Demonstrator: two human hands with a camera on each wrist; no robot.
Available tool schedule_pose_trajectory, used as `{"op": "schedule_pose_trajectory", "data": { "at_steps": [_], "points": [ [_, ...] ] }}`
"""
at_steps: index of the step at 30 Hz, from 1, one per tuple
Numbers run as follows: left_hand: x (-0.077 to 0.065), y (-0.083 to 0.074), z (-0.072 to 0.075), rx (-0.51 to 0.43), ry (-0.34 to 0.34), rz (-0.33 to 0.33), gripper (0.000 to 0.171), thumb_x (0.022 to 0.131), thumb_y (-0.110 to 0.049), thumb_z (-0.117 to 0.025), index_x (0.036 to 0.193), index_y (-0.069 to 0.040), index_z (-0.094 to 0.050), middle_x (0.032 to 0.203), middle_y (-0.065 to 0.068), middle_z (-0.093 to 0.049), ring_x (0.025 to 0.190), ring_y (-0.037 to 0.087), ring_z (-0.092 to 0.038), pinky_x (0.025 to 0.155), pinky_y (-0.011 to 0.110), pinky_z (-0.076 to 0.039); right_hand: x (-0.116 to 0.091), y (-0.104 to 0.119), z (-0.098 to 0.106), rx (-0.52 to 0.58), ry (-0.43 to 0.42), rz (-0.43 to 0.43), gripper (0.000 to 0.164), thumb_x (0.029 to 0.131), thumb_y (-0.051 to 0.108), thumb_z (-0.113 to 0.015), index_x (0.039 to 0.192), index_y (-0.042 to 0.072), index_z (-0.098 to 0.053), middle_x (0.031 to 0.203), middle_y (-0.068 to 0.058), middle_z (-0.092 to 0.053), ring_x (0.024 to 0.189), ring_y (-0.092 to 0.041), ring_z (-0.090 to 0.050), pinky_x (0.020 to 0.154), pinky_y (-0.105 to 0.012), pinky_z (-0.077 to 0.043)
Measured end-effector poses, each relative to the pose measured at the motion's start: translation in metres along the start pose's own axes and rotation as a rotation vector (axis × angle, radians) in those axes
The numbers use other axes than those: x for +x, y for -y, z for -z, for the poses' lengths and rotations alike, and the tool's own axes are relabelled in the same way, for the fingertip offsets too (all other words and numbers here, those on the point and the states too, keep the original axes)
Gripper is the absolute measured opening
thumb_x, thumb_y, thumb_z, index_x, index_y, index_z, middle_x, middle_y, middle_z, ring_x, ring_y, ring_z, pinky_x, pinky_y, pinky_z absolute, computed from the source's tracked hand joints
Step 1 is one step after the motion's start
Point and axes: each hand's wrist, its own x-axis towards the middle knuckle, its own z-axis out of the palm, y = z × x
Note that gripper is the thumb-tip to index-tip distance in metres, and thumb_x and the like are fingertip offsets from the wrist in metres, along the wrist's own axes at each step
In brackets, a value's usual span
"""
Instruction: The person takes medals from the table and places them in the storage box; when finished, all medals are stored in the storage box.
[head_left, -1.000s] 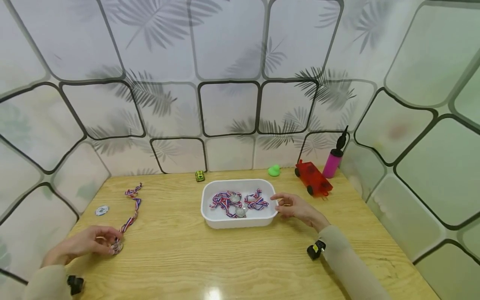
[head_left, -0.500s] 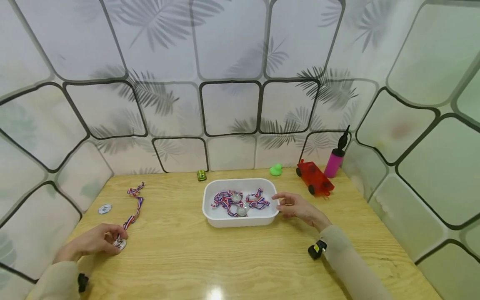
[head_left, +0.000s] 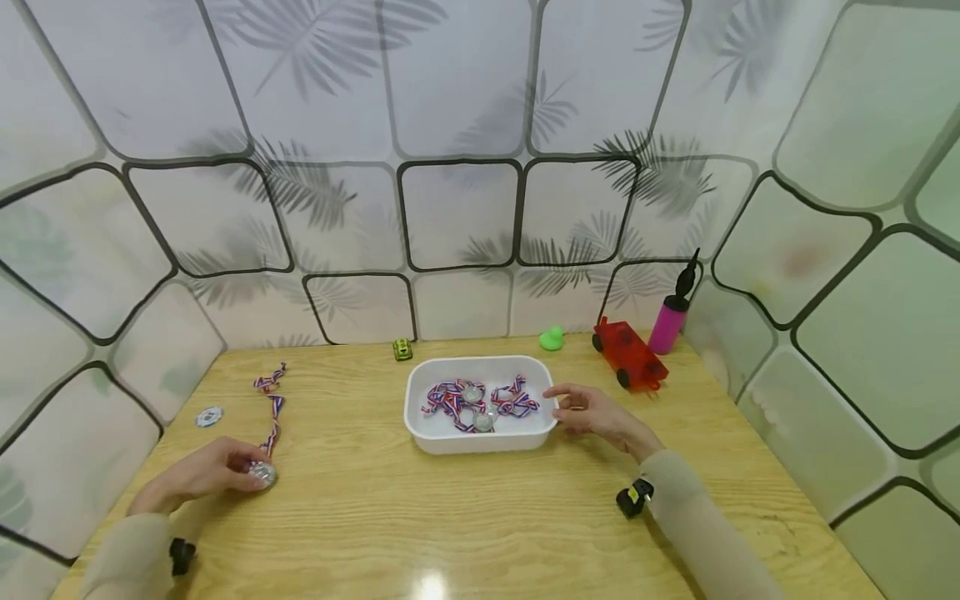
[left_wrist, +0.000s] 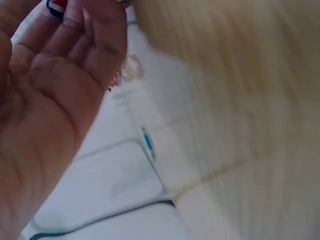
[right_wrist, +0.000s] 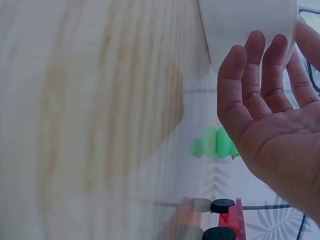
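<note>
My left hand (head_left: 206,475) pinches a silver medal (head_left: 262,475) at the left front of the table. Its red, white and blue ribbon (head_left: 273,421) trails away across the wood; in the left wrist view a bit of ribbon (left_wrist: 56,9) shows at the fingers. A white plastic tub (head_left: 474,445) stands mid-table with silver medals (head_left: 483,419) and striped ribbons (head_left: 452,404) lying in it. At its right end my right hand (head_left: 600,419) grips the rim. Curled fingers (right_wrist: 274,65) lie against the tub's outer wall in the right wrist view.
A round white-and-blue chip (head_left: 209,416) lies at the left. Along the back are a small yellow-green toy car (head_left: 402,349), a green rubber duck (head_left: 551,339), a red wheeled toy cart (head_left: 630,357) and a pink hand pump (head_left: 667,325). Patterned curtain walls surround the table.
My left hand has moved right and slightly away from me with the medal, dragging the near end of its ribbon along. The right hand and the tub have stayed put.
</note>
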Motion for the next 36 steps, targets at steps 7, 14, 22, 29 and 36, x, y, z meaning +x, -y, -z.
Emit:
{"op": "schedule_pose_trajectory", "data": {
  "at_steps": [7, 14, 22, 29, 36],
  "points": [
    [0.012, -0.016, -0.003, -0.162, -0.035, 0.070, 0.025, 0.093, -0.016, -0.067, 0.099, 0.008, -0.068, 0.082, 0.001, -0.068, 0.070, 0.007, -0.062, 0.064, 0.028, -0.056, 0.002, 0.000, 0.000, -0.006, 0.001, 0.009, 0.047, 0.093, 0.022, -0.068, 0.135, 0.006, -0.053, 0.103, -0.009, -0.053, 0.090, -0.022, -0.060, 0.082, -0.035, -0.058],
    [0.025, -0.026, -0.002, -0.048, -0.259, 0.106, 0.026, 0.095, -0.029, -0.065, 0.099, -0.004, -0.070, 0.134, 0.017, -0.051, 0.108, 0.002, -0.043, 0.069, 0.030, -0.048, 0.002, 0.000, 0.000, -0.015, 0.008, 0.016, 0.046, 0.094, 0.019, -0.067, 0.136, 0.007, -0.053, 0.103, -0.009, -0.055, 0.091, -0.022, -0.061, 0.081, -0.034, -0.058],
    [0.045, -0.018, 0.000, -0.174, -0.321, 0.138, 0.047, 0.101, -0.039, -0.054, 0.118, 0.005, -0.055, 0.126, 0.019, -0.051, 0.080, 0.019, -0.056, 0.066, 0.032, -0.051, 0.000, -0.001, -0.001, -0.007, 0.013, 0.018, 0.049, 0.093, 0.022, -0.068, 0.136, 0.006, -0.052, 0.102, -0.009, -0.055, 0.091, -0.023, -0.061, 0.082, -0.035, -0.058],
    [0.053, -0.013, 0.003, -0.207, -0.243, 0.245, 0.053, 0.105, -0.041, -0.042, 0.131, 0.005, -0.040, 0.107, 0.013, -0.046, 0.075, 0.016, -0.047, 0.065, 0.030, -0.046, -0.001, 0.000, -0.002, 0.008, 0.009, 0.007, 0.049, 0.092, 0.022, -0.069, 0.136, 0.006, -0.053, 0.102, -0.009, -0.055, 0.091, -0.023, -0.060, 0.082, -0.036, -0.058],
    [0.061, -0.009, 0.002, -0.308, -0.232, 0.234, 0.030, 0.108, -0.024, -0.035, 0.114, 0.005, -0.040, 0.097, 0.011, -0.058, 0.080, 0.017, -0.063, 0.074, 0.035, -0.059, -0.001, 0.000, -0.001, 0.006, 0.008, 0.010, 0.050, 0.093, 0.023, -0.069, 0.136, 0.006, -0.052, 0.102, -0.009, -0.054, 0.091, -0.023, -0.060, 0.083, -0.036, -0.058]
  ]
}}
